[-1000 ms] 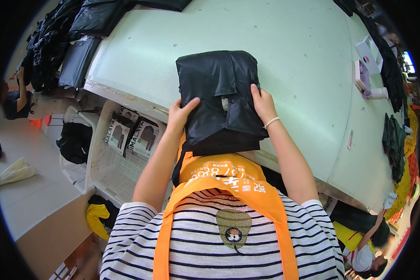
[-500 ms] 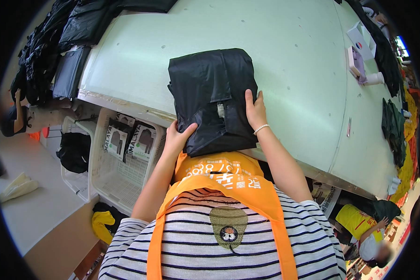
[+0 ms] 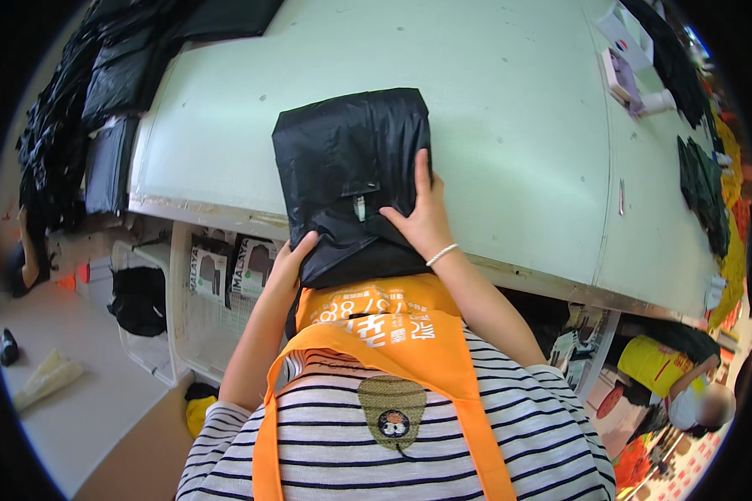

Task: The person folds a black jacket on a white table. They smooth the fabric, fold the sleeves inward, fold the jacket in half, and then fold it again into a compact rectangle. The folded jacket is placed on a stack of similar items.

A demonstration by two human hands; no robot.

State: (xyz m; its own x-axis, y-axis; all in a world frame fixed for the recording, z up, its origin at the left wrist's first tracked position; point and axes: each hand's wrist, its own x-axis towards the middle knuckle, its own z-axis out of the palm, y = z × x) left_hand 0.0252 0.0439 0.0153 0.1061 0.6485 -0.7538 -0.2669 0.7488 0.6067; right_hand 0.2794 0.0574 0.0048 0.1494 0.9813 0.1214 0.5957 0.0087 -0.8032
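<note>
A folded black garment [image 3: 334,154] of thin shiny fabric lies at the near edge of the pale green table [image 3: 510,142], its lower end hanging over toward my orange apron [image 3: 384,309]. A small white label [image 3: 359,208] shows near its middle. My left hand [image 3: 286,265] grips the lower left edge, thumb on top and the other fingers hidden beneath. On the right side, my right hand [image 3: 426,213] holds the garment's edge, its thumb reaching inward over the fabric.
Black folded garments [image 3: 125,75] are stacked at the far left. White plastic baskets [image 3: 180,326] below the table hold printed packages [image 3: 210,271]. A box [image 3: 625,37], a purple tray [image 3: 620,75], a white cup [image 3: 658,103] and a small pen-like object [image 3: 621,197] lie right. Other people [image 3: 677,376] are nearby.
The garment and both hands have shifted left in view, along with a turn of the whole view. My right thumb has moved inward over the fabric.
</note>
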